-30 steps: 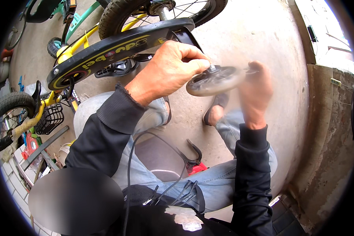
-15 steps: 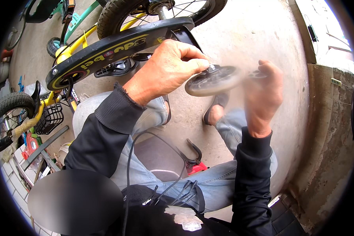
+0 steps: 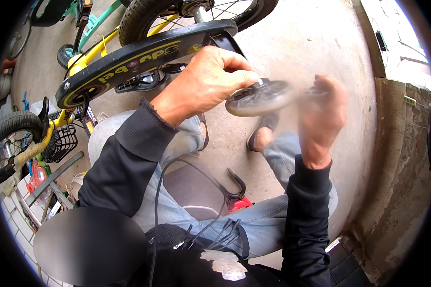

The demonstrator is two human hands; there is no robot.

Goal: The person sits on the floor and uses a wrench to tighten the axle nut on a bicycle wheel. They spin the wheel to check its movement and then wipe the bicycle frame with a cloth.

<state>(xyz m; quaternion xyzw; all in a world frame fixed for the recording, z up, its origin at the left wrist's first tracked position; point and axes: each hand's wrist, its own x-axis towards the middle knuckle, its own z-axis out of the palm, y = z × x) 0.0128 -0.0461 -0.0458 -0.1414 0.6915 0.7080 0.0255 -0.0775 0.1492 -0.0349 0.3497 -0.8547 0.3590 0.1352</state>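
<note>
My left hand [image 3: 203,86] is closed in a pinch at the hub of a small training wheel [image 3: 261,103], thumb and forefinger by its shiny axle end [image 3: 260,81]. The wheel has a dark centre and a pale, smeared rim. A black bracket [image 3: 230,43] runs from the bicycle's rear side down behind my fingers. To the right of the wheel, my right hand [image 3: 323,107] is raised with curled fingers, blurred. A dark thing [image 3: 313,92] shows at its fingertips, too smeared to name. Beyond my left hand lies the bicycle's black chain guard [image 3: 146,62] with yellow lettering.
The tipped yellow bicycle [image 3: 84,62] spreads across the upper left, its rear tyre [image 3: 136,21] at the top and its front tyre [image 3: 17,131] at the left. A red-and-black tool [image 3: 238,203] lies between my legs. A worn wall [image 3: 402,143] stands at the right.
Both hands and the training wheel have shifted very slightly to the right. The left pinch is unchanged, and the right hand stays blurred beside the wheel.
</note>
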